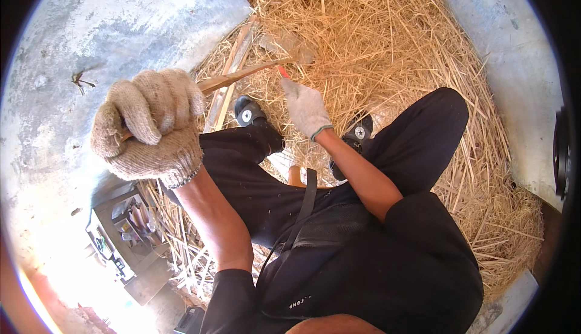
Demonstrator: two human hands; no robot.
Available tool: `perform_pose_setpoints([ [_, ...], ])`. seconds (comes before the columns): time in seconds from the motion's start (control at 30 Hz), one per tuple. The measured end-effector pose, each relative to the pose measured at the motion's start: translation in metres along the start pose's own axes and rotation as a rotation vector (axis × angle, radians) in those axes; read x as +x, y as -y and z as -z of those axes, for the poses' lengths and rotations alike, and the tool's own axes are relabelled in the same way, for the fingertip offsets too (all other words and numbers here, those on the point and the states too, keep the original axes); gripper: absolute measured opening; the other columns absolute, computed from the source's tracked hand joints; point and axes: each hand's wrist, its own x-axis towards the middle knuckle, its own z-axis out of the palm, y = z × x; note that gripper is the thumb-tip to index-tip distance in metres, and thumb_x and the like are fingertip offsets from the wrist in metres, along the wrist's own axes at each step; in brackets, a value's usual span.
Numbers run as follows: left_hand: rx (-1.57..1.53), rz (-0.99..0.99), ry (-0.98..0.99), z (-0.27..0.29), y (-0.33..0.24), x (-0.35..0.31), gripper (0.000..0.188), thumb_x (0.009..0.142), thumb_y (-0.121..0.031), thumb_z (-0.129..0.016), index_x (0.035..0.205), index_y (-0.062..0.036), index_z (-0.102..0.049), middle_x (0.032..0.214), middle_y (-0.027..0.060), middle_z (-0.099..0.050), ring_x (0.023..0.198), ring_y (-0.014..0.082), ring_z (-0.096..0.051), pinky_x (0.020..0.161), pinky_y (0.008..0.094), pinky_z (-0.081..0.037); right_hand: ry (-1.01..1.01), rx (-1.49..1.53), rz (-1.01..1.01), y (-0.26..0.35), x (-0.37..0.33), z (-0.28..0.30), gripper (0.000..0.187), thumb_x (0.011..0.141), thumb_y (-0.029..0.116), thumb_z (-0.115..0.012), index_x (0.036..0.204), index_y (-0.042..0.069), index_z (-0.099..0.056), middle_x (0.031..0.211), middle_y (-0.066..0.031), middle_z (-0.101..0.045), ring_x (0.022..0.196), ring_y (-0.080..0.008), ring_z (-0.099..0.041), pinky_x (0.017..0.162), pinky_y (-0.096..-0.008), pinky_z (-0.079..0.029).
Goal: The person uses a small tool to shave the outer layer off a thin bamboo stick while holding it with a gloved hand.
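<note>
Left gloved hand [148,125]: fingers clamped round wooden strip [229,79], raised above straw [387,37], apparently for steadiness. Right gloved hand [306,108]: near strip's far end, red object [283,72] at fingertips; finger closure cannot be told.

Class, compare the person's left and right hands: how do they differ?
The left hand appears larger in the picture; the right hand appears smaller. The left hand is curled around a wooden strip; the right hand has a small red object at its fingertips. Both wear pale knitted gloves.
</note>
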Motion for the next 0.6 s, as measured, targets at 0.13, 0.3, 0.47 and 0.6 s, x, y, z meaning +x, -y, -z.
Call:
perform_pose_setpoints([
  [0.13, 0.044, -0.003, -0.013, -0.016, 0.006, 0.008, 0.047, 0.095, -0.043, -0.053, 0.058, -0.0147, -0.055, 0.051, 0.0015, -0.043, 0.045, 0.0169, -0.039, 0.048, 0.0372, -0.039, 0.003, -0.083, -0.083, -0.034, 0.025, -0.003, 0.066, 0.101, 0.057, -0.042, 0.098, -0.003, -0.07, 0.078, -0.0289, -0.064, 0.08, -0.0483, -0.063, 0.071, -0.0486, -0.049],
  [0.3, 0.024, 0.01, -0.018, -0.003, -0.001, 0.01, 0.047, 0.096, -0.041, -0.051, 0.057, -0.0149, -0.053, 0.051, 0.0019, -0.044, 0.045, 0.0164, -0.038, 0.048, 0.0368, -0.039, 0.1, 0.198, 0.094, 0.054, -0.027, 0.019, 0.05, 0.102, 0.043, -0.051, 0.102, -0.003, -0.069, 0.076, -0.0305, -0.063, 0.076, -0.0484, -0.063, 0.066, -0.0459, -0.05],
  [0.47, 0.055, -0.013, -0.049, 0.008, -0.006, -0.001, 0.051, 0.096, -0.047, -0.052, 0.058, -0.0138, -0.051, 0.05, 0.0028, -0.042, 0.044, 0.0194, -0.039, 0.047, 0.039, -0.042, 0.018, 0.158, 0.205, 0.042, -0.028, 0.001, 0.043, 0.101, 0.037, -0.056, 0.1, -0.004, -0.068, 0.075, -0.0302, -0.062, 0.075, -0.0491, -0.063, 0.062, -0.0464, -0.05],
  [0.6, 0.04, -0.098, -0.029, 0.004, 0.001, -0.001, 0.051, 0.097, -0.046, -0.051, 0.058, -0.0134, -0.05, 0.049, 0.0031, -0.042, 0.041, 0.0182, -0.036, 0.044, 0.0385, -0.04, 0.004, -0.045, 0.182, 0.009, -0.005, -0.011, 0.05, 0.101, 0.043, -0.053, 0.09, -0.004, -0.067, 0.077, -0.0318, -0.062, 0.077, -0.0494, -0.063, 0.064, -0.0494, -0.05],
])
